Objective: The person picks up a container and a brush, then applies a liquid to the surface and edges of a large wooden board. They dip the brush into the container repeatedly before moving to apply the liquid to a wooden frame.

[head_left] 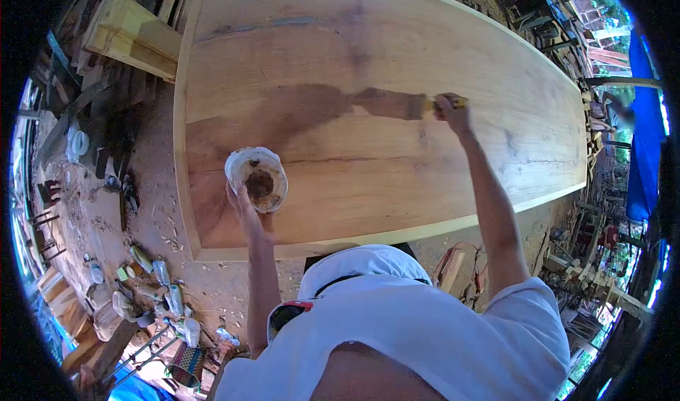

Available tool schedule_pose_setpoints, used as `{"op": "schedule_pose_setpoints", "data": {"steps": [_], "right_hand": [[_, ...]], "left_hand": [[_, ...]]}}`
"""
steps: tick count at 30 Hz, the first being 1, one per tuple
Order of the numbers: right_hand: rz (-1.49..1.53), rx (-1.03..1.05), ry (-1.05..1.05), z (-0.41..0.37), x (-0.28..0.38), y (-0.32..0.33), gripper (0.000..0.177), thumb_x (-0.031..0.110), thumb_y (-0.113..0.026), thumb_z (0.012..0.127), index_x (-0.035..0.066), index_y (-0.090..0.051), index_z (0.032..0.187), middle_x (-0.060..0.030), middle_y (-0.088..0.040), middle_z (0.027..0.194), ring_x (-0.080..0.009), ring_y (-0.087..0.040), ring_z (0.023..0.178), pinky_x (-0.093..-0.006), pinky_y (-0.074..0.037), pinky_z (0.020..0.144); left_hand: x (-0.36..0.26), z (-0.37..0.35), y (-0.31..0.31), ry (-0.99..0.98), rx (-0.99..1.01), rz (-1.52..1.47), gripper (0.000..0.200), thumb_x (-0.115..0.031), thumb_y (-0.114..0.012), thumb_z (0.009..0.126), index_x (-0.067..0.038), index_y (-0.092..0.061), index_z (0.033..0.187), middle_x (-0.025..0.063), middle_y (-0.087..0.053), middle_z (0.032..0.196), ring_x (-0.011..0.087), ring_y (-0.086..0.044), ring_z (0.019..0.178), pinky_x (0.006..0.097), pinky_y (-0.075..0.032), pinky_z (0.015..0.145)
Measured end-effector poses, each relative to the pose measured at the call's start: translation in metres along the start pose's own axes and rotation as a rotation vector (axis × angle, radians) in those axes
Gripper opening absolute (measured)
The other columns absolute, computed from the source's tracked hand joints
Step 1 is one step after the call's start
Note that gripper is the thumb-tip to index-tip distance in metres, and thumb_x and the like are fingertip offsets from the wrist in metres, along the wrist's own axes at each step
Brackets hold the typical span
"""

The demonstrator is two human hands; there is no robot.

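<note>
My left hand (245, 208) is wrapped round the side of a white plastic tub (278, 169), which hangs over the near left part of a large wooden panel (368, 196). Brown residue lies in the bottom of the tub. My right hand (452, 111) grips a paintbrush (428, 106), its bristles against the panel right of centre. Leading left from the bristles is a darker, wet-looking streak (389, 104). It joins a broader dark patch (297, 111). A paler wooden border frames the panel.
A wooden frame (134, 36) stands beyond the panel's left end. Several bottles and containers (163, 273) litter the ground at lower left, near a woven basket (186, 365). Timber lies along the right, where a blue tarp (641, 132) hangs.
</note>
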State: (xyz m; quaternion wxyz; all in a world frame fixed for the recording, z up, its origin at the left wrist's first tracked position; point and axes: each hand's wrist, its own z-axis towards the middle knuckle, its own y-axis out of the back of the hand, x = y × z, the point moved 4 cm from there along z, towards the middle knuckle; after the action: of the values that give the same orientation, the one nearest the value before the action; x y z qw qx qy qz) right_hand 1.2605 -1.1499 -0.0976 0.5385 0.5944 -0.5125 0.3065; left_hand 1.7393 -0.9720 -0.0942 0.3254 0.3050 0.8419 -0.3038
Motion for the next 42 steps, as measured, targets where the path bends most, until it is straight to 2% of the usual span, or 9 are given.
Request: {"op": "schedule_pose_setpoints", "data": {"steps": [6, 9, 10, 12, 19, 25, 32, 36, 42], "right_hand": [[-1.038, -0.163, 0.396, 0.02, 0.041, -0.026, 0.031, 0.029, -0.062, 0.078, 0.005, -0.065, 0.097, -0.018, -0.065, 0.074, -0.0292, -0.065, 0.065, -0.0405, -0.051, 0.061], [-0.818, -0.357, 0.499, 0.015, 0.064, -0.132, 0.034, 0.031, -0.064, 0.08, 0.004, -0.063, 0.099, -0.0184, -0.064, 0.079, -0.0316, -0.063, 0.076, -0.041, -0.049, 0.065], [-0.739, -0.061, 0.22, 0.01, 0.097, -0.166, 0.04, 0.033, -0.064, 0.08, 0.003, -0.06, 0.106, -0.02, -0.063, 0.079, -0.0305, -0.062, 0.074, -0.0418, -0.049, 0.066], [-0.593, 0.07, 0.268, 0.02, 0.105, -0.23, 0.042, 0.034, -0.064, 0.079, 0.002, -0.062, 0.105, -0.0186, -0.066, 0.084, -0.0283, -0.064, 0.075, -0.0407, -0.05, 0.068], [-0.203, 0.148, 0.246, 0.008, 0.147, -0.345, 0.029, 0.028, -0.064, 0.078, -0.001, -0.063, 0.078, -0.018, -0.066, 0.076, -0.0305, -0.066, 0.072, -0.0432, -0.051, 0.064], [0.104, 0.197, -0.006, 0.066, 0.071, -0.186, 0.025, 0.031, -0.056, 0.09, 0.01, -0.061, 0.077, 0.0002, -0.06, 0.07, -0.0076, -0.055, 0.06, -0.0224, -0.044, 0.053], [-0.549, -0.077, 0.098, 0.09, 0.069, -0.011, 0.02, 0.024, -0.061, 0.083, 0.004, -0.064, 0.085, -0.0124, -0.066, 0.073, -0.023, -0.065, 0.059, -0.0339, -0.053, 0.054], [-1.056, -0.062, 0.225, 0.096, 0.106, -0.09, 0.036, 0.032, -0.063, 0.074, 0.001, -0.065, 0.093, -0.0222, -0.065, 0.084, -0.0372, -0.064, 0.082, -0.0456, -0.051, 0.072], [-0.731, 0.202, 0.435, 0.048, 0.209, -0.29, 0.037, 0.031, -0.062, 0.074, 0.004, -0.064, 0.099, -0.0195, -0.066, 0.092, -0.0323, -0.065, 0.086, -0.0431, -0.05, 0.074]], "left_hand": [[0.003, -0.003, 0.001, -0.098, 0.15, -0.07, 0.059, -0.042, -0.051, 0.091, -0.025, -0.025, 0.141, 0.0053, -0.033, 0.139, 0.0238, -0.036, 0.128, 0.044, -0.04, 0.097], [0.013, 0.005, 0.026, -0.668, 0.175, 0.673, 0.06, -0.043, -0.052, 0.09, -0.024, -0.026, 0.141, 0.0057, -0.032, 0.14, 0.0251, -0.033, 0.13, 0.0452, -0.039, 0.099], [0.01, 0.002, 0.024, -0.671, 0.176, 0.676, 0.06, -0.043, -0.052, 0.09, -0.024, -0.026, 0.141, 0.0057, -0.032, 0.14, 0.0251, -0.033, 0.13, 0.0452, -0.039, 0.099], [0.013, 0.001, 0.024, -0.13, 0.112, -0.075, 0.063, -0.045, -0.054, 0.089, -0.024, -0.026, 0.141, 0.0059, -0.03, 0.141, 0.027, -0.032, 0.131, 0.0472, -0.038, 0.098], [0.001, -0.001, 0.013, -0.011, 0.025, -0.051, 0.068, -0.049, -0.057, 0.086, -0.026, -0.024, 0.142, 0.0058, -0.029, 0.143, 0.0277, -0.03, 0.132, 0.0514, -0.037, 0.097], [0.012, 0.01, 0.013, 0.003, 0.028, -0.102, 0.07, -0.05, -0.055, 0.087, -0.025, -0.021, 0.143, 0.0061, -0.027, 0.144, 0.0277, -0.028, 0.133, 0.0526, -0.033, 0.1], [0.012, 0.005, 0.005, 0.003, 0.088, -0.079, 0.068, -0.05, -0.055, 0.087, -0.028, -0.022, 0.142, 0.0062, -0.027, 0.144, 0.03, -0.031, 0.132, 0.0558, -0.038, 0.095], [0.013, 0.005, 0.015, 0.03, 0.048, -0.097, 0.069, -0.047, -0.055, 0.087, -0.026, -0.021, 0.143, 0.0058, -0.027, 0.144, 0.0271, -0.028, 0.133, 0.0512, -0.033, 0.101], [0.017, 0.001, 0.034, 0.02, 0.018, -0.111, 0.068, -0.046, -0.055, 0.087, -0.026, -0.022, 0.143, 0.0056, -0.028, 0.144, 0.0264, -0.029, 0.133, 0.0497, -0.035, 0.1]]}}
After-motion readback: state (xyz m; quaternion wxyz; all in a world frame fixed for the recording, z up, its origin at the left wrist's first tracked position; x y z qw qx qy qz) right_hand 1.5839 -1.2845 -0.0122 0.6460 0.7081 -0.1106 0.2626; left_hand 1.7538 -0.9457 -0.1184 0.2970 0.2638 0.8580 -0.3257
